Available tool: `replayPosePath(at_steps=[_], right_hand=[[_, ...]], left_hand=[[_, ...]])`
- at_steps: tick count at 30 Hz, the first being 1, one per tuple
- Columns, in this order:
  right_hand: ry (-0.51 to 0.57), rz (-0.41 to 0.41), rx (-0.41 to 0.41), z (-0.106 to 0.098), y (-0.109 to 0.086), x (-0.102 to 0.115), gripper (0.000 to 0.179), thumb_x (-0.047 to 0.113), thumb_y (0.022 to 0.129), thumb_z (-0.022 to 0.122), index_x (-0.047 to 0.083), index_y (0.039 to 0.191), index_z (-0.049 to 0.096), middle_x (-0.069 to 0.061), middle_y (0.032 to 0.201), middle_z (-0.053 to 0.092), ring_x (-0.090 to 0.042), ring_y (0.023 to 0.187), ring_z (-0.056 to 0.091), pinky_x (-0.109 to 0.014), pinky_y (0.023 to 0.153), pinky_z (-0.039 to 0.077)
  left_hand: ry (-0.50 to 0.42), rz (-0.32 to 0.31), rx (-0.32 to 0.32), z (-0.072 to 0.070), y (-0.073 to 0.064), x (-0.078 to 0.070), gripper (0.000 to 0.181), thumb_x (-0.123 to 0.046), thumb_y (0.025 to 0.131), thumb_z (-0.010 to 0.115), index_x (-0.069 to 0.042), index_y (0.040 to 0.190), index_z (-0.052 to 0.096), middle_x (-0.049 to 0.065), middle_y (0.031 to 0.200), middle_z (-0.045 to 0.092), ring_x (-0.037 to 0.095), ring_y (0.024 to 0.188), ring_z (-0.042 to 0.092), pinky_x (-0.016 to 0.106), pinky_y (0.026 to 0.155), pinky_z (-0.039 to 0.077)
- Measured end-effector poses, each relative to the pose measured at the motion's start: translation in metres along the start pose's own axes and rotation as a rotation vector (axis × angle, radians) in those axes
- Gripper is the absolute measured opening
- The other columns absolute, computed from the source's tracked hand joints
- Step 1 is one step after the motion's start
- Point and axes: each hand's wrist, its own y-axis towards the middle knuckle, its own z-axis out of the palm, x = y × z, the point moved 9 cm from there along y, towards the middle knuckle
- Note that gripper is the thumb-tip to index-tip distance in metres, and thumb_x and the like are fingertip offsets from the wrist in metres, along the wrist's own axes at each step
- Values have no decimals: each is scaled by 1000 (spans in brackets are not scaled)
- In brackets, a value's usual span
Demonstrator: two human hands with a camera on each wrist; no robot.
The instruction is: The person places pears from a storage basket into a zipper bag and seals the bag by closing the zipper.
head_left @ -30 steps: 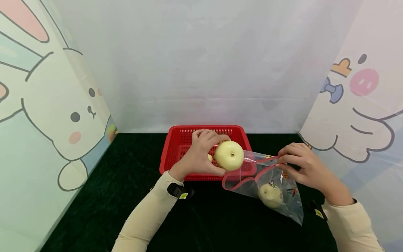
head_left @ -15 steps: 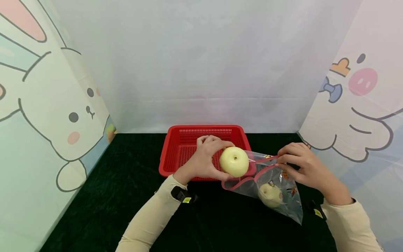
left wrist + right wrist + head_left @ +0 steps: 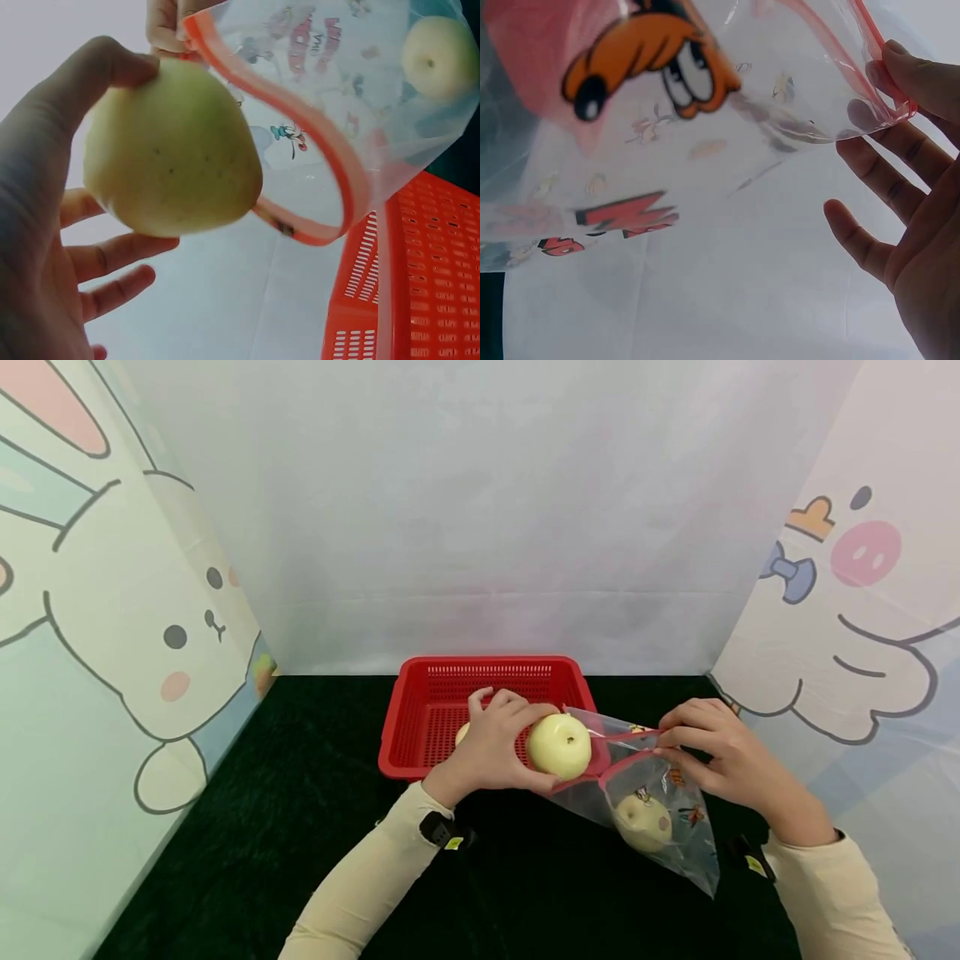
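Observation:
In the head view my left hand (image 3: 498, 747) grips a pale yellow apple (image 3: 559, 746) between thumb and fingers. The apple is right at the mouth of a clear zip bag (image 3: 375, 127) with a red-pink edge and cartoon prints. That mouth gapes wide beside the fruit in the left wrist view. My right hand (image 3: 723, 764) pinches the top corner of the bag's edge, holding it up; the right wrist view shows thumb and fingertips on that corner. A second apple (image 3: 642, 823) lies inside the bag, low down.
A red perforated plastic basket (image 3: 397, 727) stands behind my left hand, partly under the bag's edge. Another pale fruit (image 3: 461, 734) shows in it, mostly hidden by the hand. Dark green cloth (image 3: 300, 760) covers the table, with a pale backdrop (image 3: 480, 527) behind.
My left hand has moved right and slightly toward me with the apple, from over the basket to the bag's mouth. The bag's near edge has shifted around it. My right hand stays put.

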Motion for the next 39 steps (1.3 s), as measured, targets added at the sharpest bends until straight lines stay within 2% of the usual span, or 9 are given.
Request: replayPosePath(at_steps=[7, 12, 18, 22, 27, 34, 39], right_hand=[[17, 14, 20, 1, 0, 0, 35, 34, 102, 56, 12, 80, 70, -7, 87, 64, -19, 83, 54, -26, 91, 33], [32, 6, 23, 3, -1, 1, 35, 34, 102, 56, 11, 80, 71, -8, 88, 65, -20, 83, 54, -27, 91, 33], [34, -1, 28, 8, 1, 0, 33, 34, 102, 57, 12, 82, 72, -7, 88, 65, -20, 84, 54, -27, 89, 33], [31, 4, 24, 11, 1, -2, 32, 35, 101, 57, 13, 83, 72, -6, 88, 65, -19, 83, 55, -27, 88, 33], [26, 17, 29, 14, 0, -5, 32, 36, 101, 57, 14, 84, 72, -6, 88, 65, -17, 83, 55, -26, 88, 33], [28, 13, 36, 16, -1, -7, 31, 35, 101, 58, 14, 84, 72, -5, 88, 66, -17, 82, 55, -26, 89, 33], [5, 16, 38, 16, -1, -7, 33, 36, 102, 56, 14, 84, 73, -5, 88, 66, -17, 82, 55, -27, 86, 33]], left_hand=[[180, 12, -42, 3, 1, -5, 66, -55, 66, 81, -22, 122, 67, -1, 103, 64, 17, 104, 51, 59, 101, 26], [291, 16, -5, 14, 3, -6, 65, -57, 69, 77, -22, 122, 65, -1, 105, 62, 18, 104, 50, 60, 101, 25], [378, 68, 54, 22, 7, -10, 66, -59, 72, 74, -23, 126, 63, 0, 106, 62, 19, 105, 48, 57, 99, 28], [360, 116, 137, 28, 11, -11, 68, -62, 71, 73, -27, 128, 63, -3, 108, 61, 16, 105, 45, 50, 93, 31], [288, 173, 239, 36, 16, -9, 68, -60, 70, 75, -32, 130, 63, -10, 111, 61, 13, 106, 41, 41, 87, 28], [216, 271, 261, 40, 14, -12, 69, -57, 71, 76, -28, 132, 63, -9, 115, 63, 13, 106, 42, 40, 87, 28], [232, 381, 290, 47, 6, -17, 68, -57, 73, 75, -28, 134, 62, -9, 118, 63, 13, 115, 43, 42, 94, 27]])
